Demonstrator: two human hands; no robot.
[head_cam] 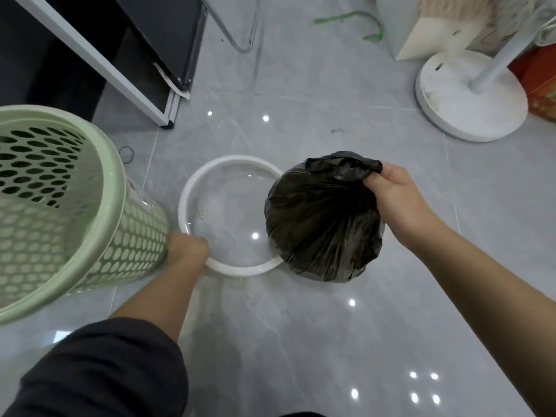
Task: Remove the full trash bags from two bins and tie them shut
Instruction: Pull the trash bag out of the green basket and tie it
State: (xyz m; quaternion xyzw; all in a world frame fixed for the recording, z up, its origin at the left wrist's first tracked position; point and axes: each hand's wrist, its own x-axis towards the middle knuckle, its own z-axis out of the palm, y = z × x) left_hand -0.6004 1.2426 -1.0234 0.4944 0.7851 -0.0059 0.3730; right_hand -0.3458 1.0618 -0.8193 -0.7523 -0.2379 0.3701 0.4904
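Note:
A full black trash bag (322,224) hangs just right of a see-through bin with a white rim (237,160), overlapping the rim's right side. My right hand (397,200) is shut on the bag's gathered neck at its top. My left hand (188,249) grips the white rim at its near left edge. Through that bin I see only the floor. A pale green perforated bin (75,224) stands at the left, touching my left hand, and no bag shows inside it.
Grey glossy floor tiles (331,341) spread all around. A white fan base and pole (469,97) stand at the back right. A white-framed black desk (129,64) and chrome chair legs (240,34) lie behind. A small black loop (126,153) lies on the floor.

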